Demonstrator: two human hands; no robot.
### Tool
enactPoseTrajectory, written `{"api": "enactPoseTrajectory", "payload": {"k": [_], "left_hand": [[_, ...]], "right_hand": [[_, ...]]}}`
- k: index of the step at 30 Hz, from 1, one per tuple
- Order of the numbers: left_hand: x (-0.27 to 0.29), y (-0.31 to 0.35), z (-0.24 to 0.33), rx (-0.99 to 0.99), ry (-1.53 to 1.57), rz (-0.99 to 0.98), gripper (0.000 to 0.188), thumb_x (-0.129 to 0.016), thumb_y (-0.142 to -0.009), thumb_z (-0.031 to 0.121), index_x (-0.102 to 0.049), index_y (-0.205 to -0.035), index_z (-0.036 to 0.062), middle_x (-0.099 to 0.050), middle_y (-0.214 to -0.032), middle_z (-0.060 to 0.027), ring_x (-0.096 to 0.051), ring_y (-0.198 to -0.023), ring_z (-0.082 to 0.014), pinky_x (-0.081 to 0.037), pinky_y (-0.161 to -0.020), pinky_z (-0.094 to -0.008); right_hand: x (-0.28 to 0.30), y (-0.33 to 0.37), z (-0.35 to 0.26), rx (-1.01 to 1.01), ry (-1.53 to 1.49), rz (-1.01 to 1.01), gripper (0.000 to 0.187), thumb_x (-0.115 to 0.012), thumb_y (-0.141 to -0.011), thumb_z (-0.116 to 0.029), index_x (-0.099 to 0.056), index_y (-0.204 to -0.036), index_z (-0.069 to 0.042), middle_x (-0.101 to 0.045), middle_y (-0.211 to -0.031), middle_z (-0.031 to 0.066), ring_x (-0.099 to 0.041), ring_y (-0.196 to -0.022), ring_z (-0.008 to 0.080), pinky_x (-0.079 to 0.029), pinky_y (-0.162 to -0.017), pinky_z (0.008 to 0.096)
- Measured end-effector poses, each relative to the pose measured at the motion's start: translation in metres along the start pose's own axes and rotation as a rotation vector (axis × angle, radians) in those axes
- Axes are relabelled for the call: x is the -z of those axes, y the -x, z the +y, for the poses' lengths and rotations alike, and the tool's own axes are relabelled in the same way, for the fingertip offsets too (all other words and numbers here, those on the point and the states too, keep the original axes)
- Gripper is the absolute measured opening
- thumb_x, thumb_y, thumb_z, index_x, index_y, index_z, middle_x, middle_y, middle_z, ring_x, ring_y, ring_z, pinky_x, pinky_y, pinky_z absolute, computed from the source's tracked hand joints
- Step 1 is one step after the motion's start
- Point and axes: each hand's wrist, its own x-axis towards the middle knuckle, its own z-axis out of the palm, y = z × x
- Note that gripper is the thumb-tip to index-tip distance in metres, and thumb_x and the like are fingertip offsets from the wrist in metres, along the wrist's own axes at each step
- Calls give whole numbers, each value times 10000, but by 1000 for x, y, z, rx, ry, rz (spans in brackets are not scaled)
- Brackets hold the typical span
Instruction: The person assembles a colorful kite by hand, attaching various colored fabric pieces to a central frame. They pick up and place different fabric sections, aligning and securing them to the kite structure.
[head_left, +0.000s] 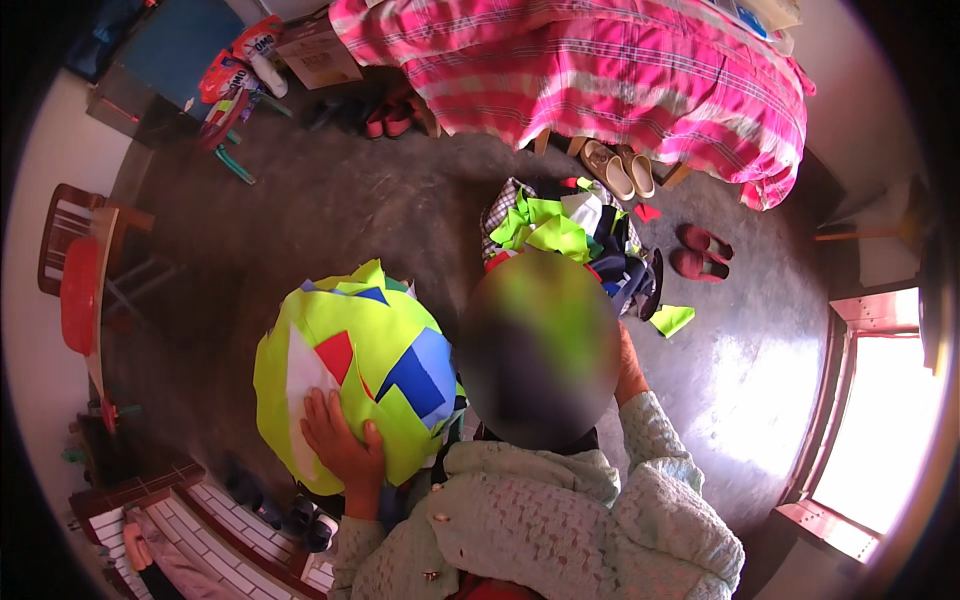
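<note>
A big rounded patchwork piece (405, 345), covered in overlapping neon yellow-green, blue, white and red fabric scraps, is at my left side. My left hand (343, 445) rests on its near part, fingers stretched out over the yellow and white cloth. Ahead, a heap of fabric scraps (555, 228) in yellow-green, white and dark blue lies on a checked cloth (500, 205). My right hand (628, 370) is on the near side of that heap; a blurred round patch hides its fingers and whatever they touch. One loose yellow-green scrap (672, 320) lies on the floor to the right.
Beyond the heap, a bed with a pink plaid cover (600, 75) spans the back. Tan clogs (618, 170) and dark red shoes (702, 252) are on the floor (330, 200). Left are a wooden chair (72, 240) and a small green-legged stool (232, 160); a bright window (875, 430) is right.
</note>
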Motion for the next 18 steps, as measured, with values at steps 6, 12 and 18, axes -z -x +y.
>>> {"api": "enactPoseTrajectory", "payload": {"k": [6, 12, 18], "left_hand": [[1, 1, -1, 9, 17, 13, 590, -468, -816, 366, -416, -1288, 16, -371, -1380, -194, -320, -1295, -376, -201, -1047, -537], [7, 1, 1, 16, 33, 28, 583, -508, -794, 330, -420, -1283, 26, -369, -1383, -187, -323, -1292, -371, -208, -1046, -540], [6, 7, -2, 28, 53, 77, 598, -545, -799, 355, -420, -1290, 39, -373, -1375, -186, -318, -1294, -368, -223, -1032, -555]], "right_hand": [[-45, -3, -45, 147, -111, -120, 211, -547, -864, -176, -585, -1012, -30, -642, -884, 43, -615, -735, 146, -516, -666, 267], [-67, -11, -98, 309, -150, -91, 217, -598, -791, -69, -584, -996, 0, -647, -924, 94, -632, -811, 234, -523, -779, 357], [-146, 28, -140, 543, 74, -223, 335, -533, -740, 64, -566, -1060, -30, -626, -935, 63, -616, -808, 187, -511, -740, 293]]}}
